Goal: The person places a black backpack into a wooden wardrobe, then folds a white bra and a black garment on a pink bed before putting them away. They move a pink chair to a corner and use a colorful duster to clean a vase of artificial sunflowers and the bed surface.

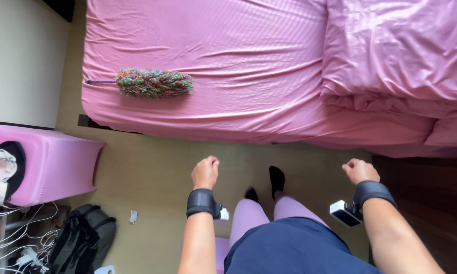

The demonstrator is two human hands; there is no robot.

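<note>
Wrinkled pink bed sheet (238,61) bears a fluffy multicoloured duster (154,82) far left; left hand (205,171) and right hand (359,170) are curled into empty fists.

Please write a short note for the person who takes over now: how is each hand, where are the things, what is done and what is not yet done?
Left hand: closed in a fist, holds nothing, above the floor.
Right hand: also a fist, holds nothing, near the bed edge.
Multicoloured fluffy duster: lies flat on the pink sheet, at the bed's left end, untouched.
Pink duvet: bunched at the right end.
Done: sheet lies spread over the mattress, with some wrinkles.
Left: duster not picked up; a small paper scrap lies on the floor beside a dark backpack.
</note>
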